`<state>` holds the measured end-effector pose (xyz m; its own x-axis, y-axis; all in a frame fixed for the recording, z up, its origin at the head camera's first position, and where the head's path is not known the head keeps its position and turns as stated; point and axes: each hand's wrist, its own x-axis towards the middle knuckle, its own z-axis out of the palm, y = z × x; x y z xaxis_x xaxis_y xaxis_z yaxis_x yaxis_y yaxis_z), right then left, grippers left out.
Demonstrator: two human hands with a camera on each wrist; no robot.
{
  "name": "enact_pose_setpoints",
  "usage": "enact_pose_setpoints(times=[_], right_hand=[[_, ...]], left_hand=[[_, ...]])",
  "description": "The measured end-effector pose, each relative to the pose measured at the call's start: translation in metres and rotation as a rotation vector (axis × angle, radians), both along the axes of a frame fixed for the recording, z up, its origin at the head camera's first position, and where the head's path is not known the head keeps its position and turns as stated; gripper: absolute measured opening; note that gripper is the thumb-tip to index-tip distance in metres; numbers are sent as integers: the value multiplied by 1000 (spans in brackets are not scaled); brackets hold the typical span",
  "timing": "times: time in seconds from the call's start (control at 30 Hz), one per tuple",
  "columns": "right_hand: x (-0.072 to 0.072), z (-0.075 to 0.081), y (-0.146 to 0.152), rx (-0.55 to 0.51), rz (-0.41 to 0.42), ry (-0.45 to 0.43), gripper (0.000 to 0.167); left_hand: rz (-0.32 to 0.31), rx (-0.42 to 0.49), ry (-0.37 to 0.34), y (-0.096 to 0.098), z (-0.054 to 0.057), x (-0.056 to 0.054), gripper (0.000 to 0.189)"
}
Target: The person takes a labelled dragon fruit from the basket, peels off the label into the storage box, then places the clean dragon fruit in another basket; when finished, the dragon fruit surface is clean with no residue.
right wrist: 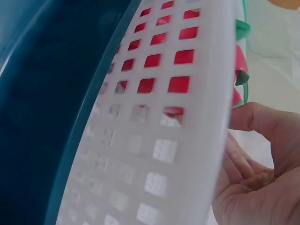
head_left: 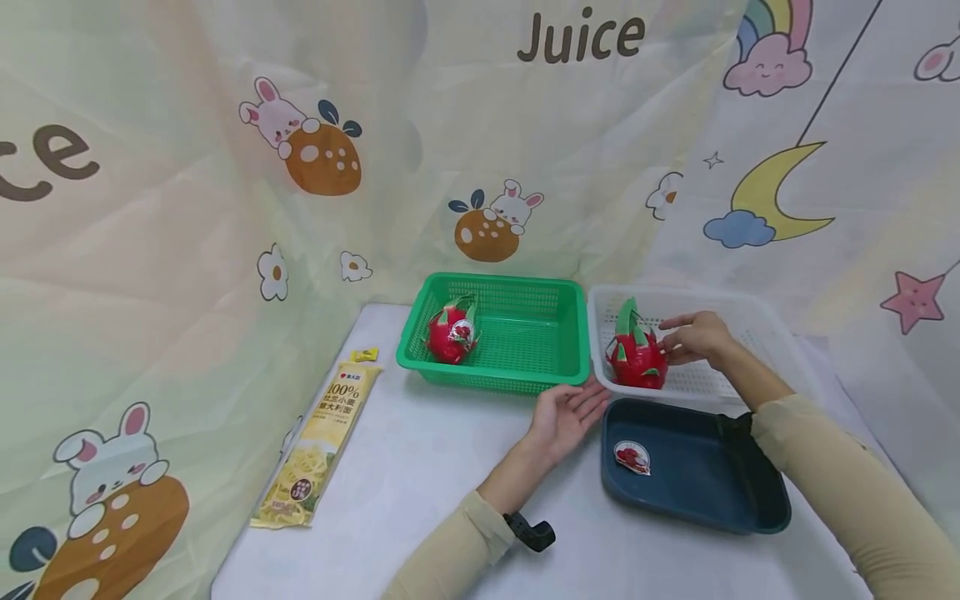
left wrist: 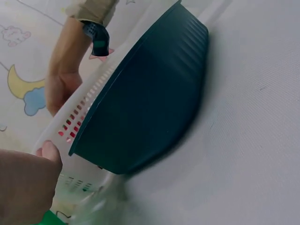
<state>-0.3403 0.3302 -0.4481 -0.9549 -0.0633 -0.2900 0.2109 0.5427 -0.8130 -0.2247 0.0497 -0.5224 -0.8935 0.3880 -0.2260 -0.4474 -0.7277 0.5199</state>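
A red dragon fruit with green leaf tips stands in the left end of the white basket. My right hand reaches over that basket, fingers loosely extended at the fruit's right side. In the right wrist view the thumb of my right hand is beside the fruit, which shows red through the basket's holes; contact is unclear. My left hand lies palm up, fingers relaxed, by the white basket's front left corner. A second dragon fruit, bearing a round label, sits in the green basket.
A dark blue tray with a round dragon fruit sticker inside stands before the white basket. On the table's left lie a long pasta packet and a small yellow packet. A printed curtain hangs behind.
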Motion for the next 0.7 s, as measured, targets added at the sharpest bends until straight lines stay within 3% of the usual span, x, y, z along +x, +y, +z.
enact_pose_setpoints(times=[0.3, 0.5, 0.7], right_hand=[[-2, 1, -7, 28, 41, 7, 55], [1, 10, -15, 25, 59, -7, 68], [6, 21, -25, 80, 58, 43, 69]], left_hand=[[-12, 74, -31, 3, -2, 1, 46], [-14, 56, -31, 1, 0, 2, 46], [-21, 41, -19, -3, 4, 4, 47]])
